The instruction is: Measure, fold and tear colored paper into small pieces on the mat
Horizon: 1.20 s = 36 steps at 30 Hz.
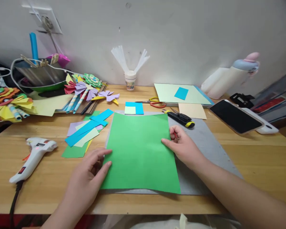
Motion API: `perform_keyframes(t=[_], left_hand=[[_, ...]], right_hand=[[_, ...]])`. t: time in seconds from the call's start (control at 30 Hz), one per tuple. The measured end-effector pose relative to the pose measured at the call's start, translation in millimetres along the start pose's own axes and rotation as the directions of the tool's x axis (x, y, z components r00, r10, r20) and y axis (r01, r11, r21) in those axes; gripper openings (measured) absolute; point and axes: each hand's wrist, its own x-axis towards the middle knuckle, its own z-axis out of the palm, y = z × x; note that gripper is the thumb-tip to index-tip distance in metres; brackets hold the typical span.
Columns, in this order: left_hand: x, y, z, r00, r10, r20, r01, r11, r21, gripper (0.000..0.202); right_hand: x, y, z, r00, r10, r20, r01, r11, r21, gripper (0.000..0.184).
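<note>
Across the desk [259, 165], mid-frame, our right hand [184, 146] pinches and our half-open left hand [87, 173] touches opposite sides of the sheet [138, 152], its long axis seemingly pointing away.

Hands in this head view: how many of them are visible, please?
2. The left hand is at the left edge of the green sheet; the right hand is at its right edge. No other hand shows.
</note>
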Motion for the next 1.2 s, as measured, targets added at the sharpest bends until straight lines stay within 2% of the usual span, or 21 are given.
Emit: perform_keyframes(t=[0.07, 0.13, 0.2, 0.37, 0.5, 0.63, 0.87, 1.03, 1.13, 1.2], left_hand=[[-10.9, -4.8, -5.4, 0.984, 0.068, -0.167, -0.053, 0.994, 0.095, 0.024], [-28.7, -11.0, -8.2, 0.937, 0.147, -0.318, -0.092, 0.979, 0.183, 0.016], [-49.5, -19.2, -6.6, 0.898, 0.229, -0.375, -0.145, 0.96, 0.239, 0.018], [-87.4, -47.5, 11.6, 0.858, 0.398, -0.325, -0.257, 0.879, 0.401, 0.044], [-96.1, -66.6, 25.7, 0.825, 0.475, -0.306, -0.282, 0.815, 0.506, 0.052], [-98.1, -70.7, 31.7, 0.797, 0.53, -0.288, -0.312, 0.77, 0.556, 0.052], [-98.7, -67.5, 34.3, 0.822, 0.487, -0.295, -0.276, 0.794, 0.541, 0.048], [-97.8, -61.7, 35.8, 0.827, 0.467, -0.314, -0.251, 0.806, 0.536, 0.054], [-99.4, -58.8, 38.2, 0.834, 0.472, -0.285, -0.259, 0.792, 0.554, 0.059], [-100.9, -57.8, 40.0, 0.853, 0.437, -0.285, -0.234, 0.809, 0.54, 0.058]], right_hand=[[3.6, -0.7, 5.6, 1.0, 0.001, -0.031, -0.001, 1.0, 0.002, 0.037], [7.0, 1.2, 8.5, 0.999, 0.027, -0.034, -0.027, 1.0, 0.005, 0.038], [8.7, 4.6, 9.4, 0.999, 0.047, -0.028, -0.046, 0.999, 0.012, 0.04], [6.4, 13.6, 6.0, 0.997, 0.05, -0.058, -0.05, 0.999, -0.01, 0.042], [2.9, 14.2, 3.6, 0.995, 0.051, -0.086, -0.055, 0.998, -0.035, 0.043], [-1.8, 12.2, 5.0, 0.992, 0.044, -0.122, -0.053, 0.996, -0.077, 0.043], [-5.3, 10.7, 8.2, 0.984, 0.042, -0.171, -0.072, 0.982, -0.173, 0.046], [-3.0, 1.2, 13.7, 0.967, 0.118, -0.228, -0.162, 0.969, -0.185, 0.054], [-3.7, 0.3, 14.8, 0.964, 0.117, -0.238, -0.165, 0.967, -0.194, 0.053], [-4.8, 1.4, 14.3, 0.965, 0.109, -0.237, -0.156, 0.969, -0.19, 0.051]])
